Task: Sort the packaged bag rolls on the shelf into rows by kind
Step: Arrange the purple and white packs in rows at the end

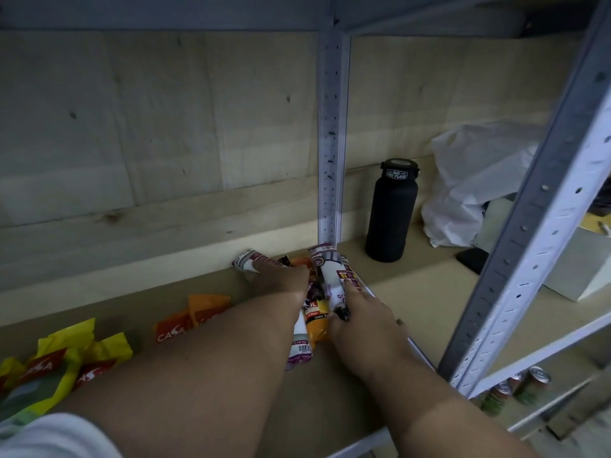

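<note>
White-maroon roll (pixel 329 276) within right grip (pixel 355 312)

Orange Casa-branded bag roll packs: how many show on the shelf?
2 clearly. One orange Casa-branded pack lies flat left of the left forearm. Another orange pack sits in the pile between the left hand and the right hand. More may be hidden under the hands.

We're looking at plenty of bare shelf board (pixel 185 285) running along the back wall to the left, so a hand's passing easily there. On the right the grey upright post (pixel 331 153) is standing just behind the pile of rolls (pixel 325 285), boxing it in. Yellow packs (pixel 66 355) and orange packs (pixel 195 317) are crowding the front-left, and the black bottle (pixel 390 213) is blocking the neighbouring bay.
</note>
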